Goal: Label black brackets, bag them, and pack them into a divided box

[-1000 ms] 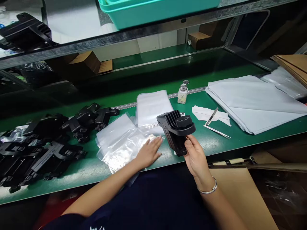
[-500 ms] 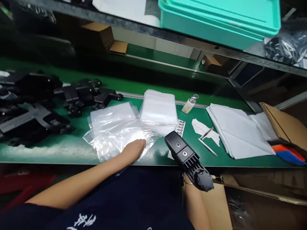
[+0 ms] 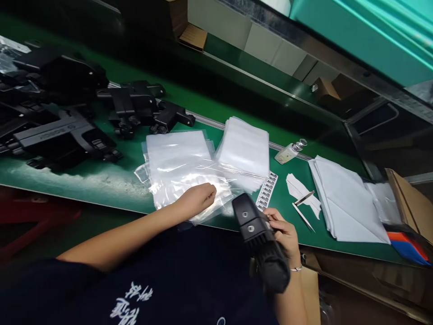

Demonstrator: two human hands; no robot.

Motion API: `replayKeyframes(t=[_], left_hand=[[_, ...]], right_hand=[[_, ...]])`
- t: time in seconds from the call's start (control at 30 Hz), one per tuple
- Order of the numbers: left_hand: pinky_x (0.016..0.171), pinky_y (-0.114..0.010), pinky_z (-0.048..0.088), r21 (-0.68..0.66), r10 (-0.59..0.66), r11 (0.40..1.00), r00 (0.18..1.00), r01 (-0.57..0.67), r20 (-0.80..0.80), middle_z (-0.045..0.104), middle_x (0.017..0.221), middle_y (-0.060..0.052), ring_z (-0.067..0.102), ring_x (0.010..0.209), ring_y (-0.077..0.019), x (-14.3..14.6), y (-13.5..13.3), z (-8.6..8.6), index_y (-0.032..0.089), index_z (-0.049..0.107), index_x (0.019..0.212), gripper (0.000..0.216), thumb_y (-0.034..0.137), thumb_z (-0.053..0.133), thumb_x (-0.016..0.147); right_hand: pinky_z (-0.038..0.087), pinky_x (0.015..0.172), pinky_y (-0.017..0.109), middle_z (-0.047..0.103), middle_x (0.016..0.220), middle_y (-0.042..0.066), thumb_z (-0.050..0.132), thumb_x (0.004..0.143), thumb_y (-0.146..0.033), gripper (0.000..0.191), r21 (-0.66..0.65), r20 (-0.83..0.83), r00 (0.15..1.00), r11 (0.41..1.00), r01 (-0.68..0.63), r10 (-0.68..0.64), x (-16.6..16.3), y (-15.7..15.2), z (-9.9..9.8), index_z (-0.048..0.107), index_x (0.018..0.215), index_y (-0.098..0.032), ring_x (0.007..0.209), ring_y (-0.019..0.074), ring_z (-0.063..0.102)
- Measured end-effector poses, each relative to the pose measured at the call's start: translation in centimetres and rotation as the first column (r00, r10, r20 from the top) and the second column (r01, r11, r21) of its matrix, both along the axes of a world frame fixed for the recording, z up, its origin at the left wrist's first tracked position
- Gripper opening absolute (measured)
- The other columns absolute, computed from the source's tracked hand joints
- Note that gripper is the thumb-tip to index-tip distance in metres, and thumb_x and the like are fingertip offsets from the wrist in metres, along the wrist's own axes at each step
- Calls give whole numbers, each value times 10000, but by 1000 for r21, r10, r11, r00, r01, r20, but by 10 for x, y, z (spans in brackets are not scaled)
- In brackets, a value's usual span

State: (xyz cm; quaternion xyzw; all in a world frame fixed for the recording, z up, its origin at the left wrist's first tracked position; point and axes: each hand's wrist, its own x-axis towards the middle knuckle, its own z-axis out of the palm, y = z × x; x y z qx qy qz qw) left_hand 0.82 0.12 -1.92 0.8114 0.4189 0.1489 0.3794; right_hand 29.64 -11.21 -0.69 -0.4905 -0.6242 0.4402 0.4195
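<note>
Your right hand (image 3: 284, 234) holds the part (image 3: 260, 237), a long black piece, with your fingers (image 3: 274, 222) clenched around its side just behind the flat end that carries two round marks. That flat end points up toward the table (image 3: 101, 185). The rounded, ribbed end hangs down past your wrist, off the table's near edge and over your lap.

Your left hand (image 3: 196, 201) rests on the bags (image 3: 176, 158), a loose spread of clear plastic. Its fingers are curled and the fingertips press on the top bag. You cannot tell from here whether they have pinched it or only touch it. The part's flat end sits just right of those fingertips, apart from them.

Beyond your left fingertips, a neater stack (image 3: 245, 146) of whitish bags overlaps the far right corner of the spread. A strip of labels (image 3: 268, 192) lies just above your right fingers, between them and the stack. Farther out stands a small bottle (image 3: 290, 152), tilted in this view.

Right of your right fingers lie tweezers (image 3: 304, 198) on a white scrap (image 3: 295, 185), then a pile of white sheets (image 3: 345, 198), then a cardboard box (image 3: 409, 203) at the table's end.

Well left of your left hand, a heap (image 3: 61, 135) of black pieces covers the table. A teal bin (image 3: 372, 31) sits on the shelf above.
</note>
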Motion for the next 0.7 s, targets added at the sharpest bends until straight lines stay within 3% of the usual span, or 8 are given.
replayKeyframes(t=[0.07,0.17,0.33,0.5,0.6,0.7], left_hand=[[638,-263,375,-88,-13,996,993,23,118,546,746,-3,509,691,-157,-5,6,4,198,479,734,120,224,415,832],[635,-247,365,-147,-16,988,983,44,181,548,731,13,501,687,-143,-13,14,7,192,505,733,120,230,436,824],[622,-239,337,-157,-90,981,982,117,167,529,708,25,480,663,-128,-21,13,14,186,497,704,123,243,476,811],[627,-241,322,-54,-161,984,980,169,119,531,727,20,473,661,-126,-19,1,27,189,503,733,93,214,453,808],[614,-239,318,-42,-171,984,982,175,77,514,715,19,459,637,-124,-18,-5,32,190,483,718,104,203,438,811],[606,-238,326,-48,-155,986,986,159,63,512,698,20,462,622,-125,-10,-7,37,191,479,710,123,203,438,825]], right_hand=[[504,892,427,650,1117,86,636,870,-523,281,-18,30,994,994,-107,108,-6,7,8,763,1053,-352,1028,242,625],[487,955,397,643,1158,84,638,902,-421,262,-31,143,970,980,-196,198,-19,16,11,737,1131,-341,1100,234,609],[478,992,380,588,1245,86,593,938,-355,297,23,354,934,998,-65,53,-31,18,3,687,1219,-342,1182,228,568],[506,973,382,597,1211,90,579,940,-351,299,77,442,897,997,-22,-15,-39,15,-5,691,1216,-324,1151,226,589],[525,950,400,603,1173,92,582,935,-338,286,166,445,879,981,105,-169,-47,11,-13,708,1188,-297,1096,228,612],[535,937,430,585,1162,111,572,937,-317,294,303,435,836,929,214,-334,-61,8,-22,702,1197,-273,1083,244,606]])
